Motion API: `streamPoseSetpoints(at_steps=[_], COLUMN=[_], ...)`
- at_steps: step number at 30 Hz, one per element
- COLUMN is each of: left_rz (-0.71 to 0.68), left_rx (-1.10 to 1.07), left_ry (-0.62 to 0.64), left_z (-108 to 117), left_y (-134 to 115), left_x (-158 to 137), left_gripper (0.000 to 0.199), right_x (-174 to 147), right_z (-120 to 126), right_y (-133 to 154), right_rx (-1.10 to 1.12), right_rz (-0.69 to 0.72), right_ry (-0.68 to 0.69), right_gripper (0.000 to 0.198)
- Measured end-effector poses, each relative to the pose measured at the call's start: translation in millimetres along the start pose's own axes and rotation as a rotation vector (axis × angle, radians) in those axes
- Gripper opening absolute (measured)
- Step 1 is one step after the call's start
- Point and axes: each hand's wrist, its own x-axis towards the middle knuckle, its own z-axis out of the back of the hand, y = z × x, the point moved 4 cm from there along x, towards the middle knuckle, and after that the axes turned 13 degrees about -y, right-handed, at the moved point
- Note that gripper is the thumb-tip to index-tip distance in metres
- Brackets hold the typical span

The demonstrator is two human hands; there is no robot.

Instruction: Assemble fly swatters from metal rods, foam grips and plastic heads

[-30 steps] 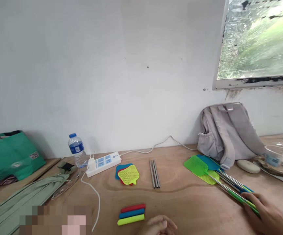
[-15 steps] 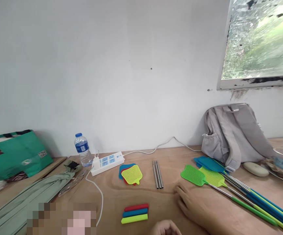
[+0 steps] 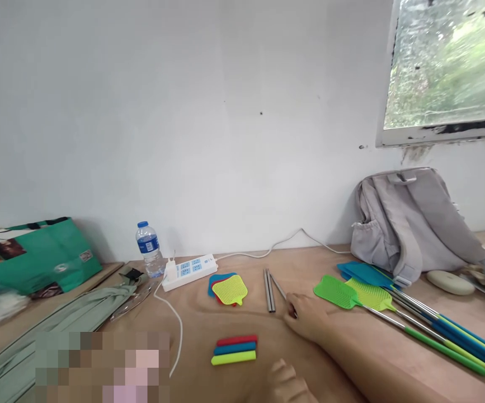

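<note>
My right hand point(image 3: 307, 316) is closed round the near end of a thin metal tube point(image 3: 277, 285), which slants over the table. Two more metal tubes point(image 3: 269, 291) lie side by side just left of it. At the bottom edge is my left hand point(image 3: 290, 383), blurred and partly cut off, with its fingers bent; whether it holds anything cannot be seen. Left of the tubes lie stacked fly swatter heads, a yellow one point(image 3: 230, 290) on top of red and blue ones. Nearer me are a red grip point(image 3: 237, 340), a blue grip point(image 3: 236, 348) and a yellow grip point(image 3: 234, 357).
Several fly swatters with long handles, among them a green one point(image 3: 337, 292), lie on the right before a grey backpack point(image 3: 410, 224). Along the wall stand a power strip point(image 3: 192, 271) and a water bottle point(image 3: 149, 249). A green bag point(image 3: 53, 254) is at far left.
My right hand has moved slightly up and left and taken hold of one metal tube, whose near end has swung right, away from the other two. My left hand has come further into view.
</note>
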Motion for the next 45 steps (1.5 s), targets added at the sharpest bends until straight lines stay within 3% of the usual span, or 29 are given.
streamPoseSetpoints(at_steps=[2, 3, 5, 8, 12, 15, 17, 24, 28, 32, 36, 45], left_rz=[-0.197, -0.232, -0.202, -0.029, 0.186, 0.228, 0.238, 0.146, 0.128, 0.182, 0.160, -0.021], left_rx=[0.300, 0.414, 0.566, 0.736, 0.902, 0.910, 0.881, 0.721, 0.563, 0.409, 0.418, 0.480], left_ry=[-0.119, -0.191, -0.375, -0.501, -0.417, -0.342, -0.313, -0.211, -0.219, -0.226, -0.221, -0.311], left_z=[14, 23, 46, 73, 85, 82, 80, 66, 53, 44, 43, 47], left_y=[-17, -23, -31, -27, -14, -13, -14, -17, -25, -33, -37, -35], left_x=[-9, -14, -26, -36, -35, -32, -31, -31, -33, -35, -34, -35], left_gripper=[0.018, 0.018, 0.022, 0.025, 0.021, 0.019, 0.017, 0.011, 0.019, 0.023, 0.023, 0.014], right_x=[-5, -9, -19, -38, -61, -67, -67, -73, -77, -79, -80, -83], right_z=[3, 5, 8, 15, 24, 28, 28, 24, 31, 36, 36, 40], right_y=[-7, -11, -17, -24, -26, -21, -14, 4, 13, 18, 20, 32], right_rx=[0.003, 0.008, 0.021, 0.251, 0.826, 1.069, 1.187, 1.357, 1.485, 1.543, 1.561, 1.556], right_rz=[-0.039, -0.051, -0.066, -0.180, -0.479, -0.661, -0.699, -0.665, -0.524, -0.396, -0.377, -0.356], right_ry=[-0.010, -0.016, -0.029, -0.077, -0.140, -0.187, -0.170, 0.041, 0.190, 0.266, 0.308, 0.356], right_gripper=[0.006, 0.007, 0.008, 0.011, 0.023, 0.036, 0.041, 0.028, 0.011, 0.029, 0.044, 0.029])
